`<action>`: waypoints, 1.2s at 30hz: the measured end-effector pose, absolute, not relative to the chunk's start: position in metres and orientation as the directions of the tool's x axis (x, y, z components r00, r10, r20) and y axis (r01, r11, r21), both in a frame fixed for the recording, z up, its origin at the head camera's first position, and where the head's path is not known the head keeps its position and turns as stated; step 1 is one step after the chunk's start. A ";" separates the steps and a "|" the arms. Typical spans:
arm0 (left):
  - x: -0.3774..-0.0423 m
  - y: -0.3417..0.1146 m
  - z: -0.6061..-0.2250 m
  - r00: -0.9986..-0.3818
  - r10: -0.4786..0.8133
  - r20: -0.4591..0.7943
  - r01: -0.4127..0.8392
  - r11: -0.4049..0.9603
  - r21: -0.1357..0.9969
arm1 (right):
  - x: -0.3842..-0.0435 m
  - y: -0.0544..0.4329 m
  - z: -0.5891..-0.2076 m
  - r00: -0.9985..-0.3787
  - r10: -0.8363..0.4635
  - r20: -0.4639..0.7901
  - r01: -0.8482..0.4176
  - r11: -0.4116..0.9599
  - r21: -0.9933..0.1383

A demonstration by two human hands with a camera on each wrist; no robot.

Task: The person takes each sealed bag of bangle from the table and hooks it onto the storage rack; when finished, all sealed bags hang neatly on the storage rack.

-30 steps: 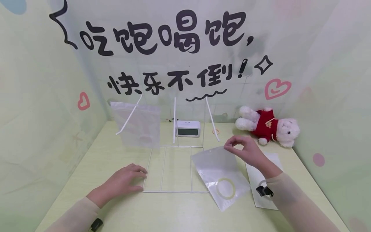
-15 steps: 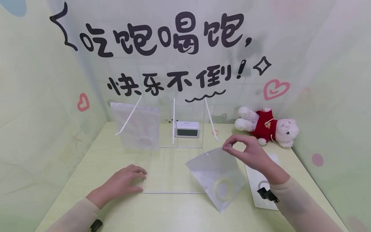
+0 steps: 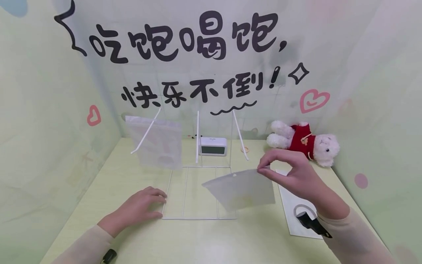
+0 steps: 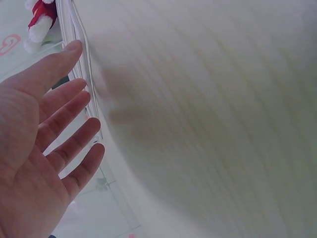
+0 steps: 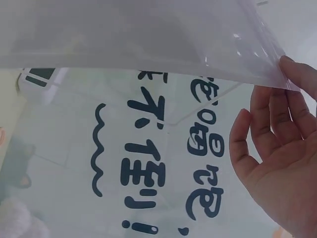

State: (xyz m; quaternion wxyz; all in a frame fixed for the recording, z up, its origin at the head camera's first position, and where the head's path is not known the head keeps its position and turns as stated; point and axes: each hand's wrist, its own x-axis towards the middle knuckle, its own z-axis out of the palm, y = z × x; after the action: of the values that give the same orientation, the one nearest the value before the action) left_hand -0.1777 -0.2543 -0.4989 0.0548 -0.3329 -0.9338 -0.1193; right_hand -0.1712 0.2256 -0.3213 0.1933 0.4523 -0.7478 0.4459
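Observation:
My right hand (image 3: 296, 174) pinches a clear plastic zip bag (image 3: 242, 189) by its top corner, between thumb and index finger. The bag hangs tilted over the right part of a white wire rack's base (image 3: 201, 219), with a small punched hole near its top edge and a faint yellow ring inside. In the right wrist view the bag (image 5: 124, 34) spans the top, my thumb and fingertips at its corner. My left hand (image 3: 140, 207) touches the left side of the base with relaxed fingers; the left wrist view shows its palm and spread fingers (image 4: 74, 146).
On the rack's left prong (image 3: 146, 130) hangs another zip bag (image 3: 165, 146). A white clock (image 3: 213, 141) stands behind the rack, near an orange ring (image 3: 245, 149). A bag with a grey ring (image 3: 287, 205) lies at the right, below a plush bear (image 3: 301, 141).
My right hand has tilted the pinched bag, bringing its lower end up and back, and the bag has shifted slightly left. My left hand has stayed at the rack's base.

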 end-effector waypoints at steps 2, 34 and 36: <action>-0.178 -0.254 -0.499 -0.776 0.606 0.175 0.631 0.753 0.188 | -0.168 0.223 -0.316 -0.471 -0.510 0.720 -0.871 0.138 -0.472; -0.178 -0.252 -0.498 -0.780 0.600 0.180 0.626 0.751 0.212 | -0.175 0.156 -0.254 -0.298 -0.608 0.736 -0.943 0.066 -0.327; -0.178 -0.252 -0.498 -0.783 0.599 0.171 0.623 0.752 0.215 | -0.179 0.155 -0.254 -0.319 -0.615 0.721 -0.936 0.084 -0.343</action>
State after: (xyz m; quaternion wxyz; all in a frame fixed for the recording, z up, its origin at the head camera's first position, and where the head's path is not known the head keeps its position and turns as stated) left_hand -0.1777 -0.2515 -0.4976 0.0457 -0.3265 -0.9349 -0.1311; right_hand -0.1785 0.1545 -0.2536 0.2015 0.5474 -0.7082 0.3977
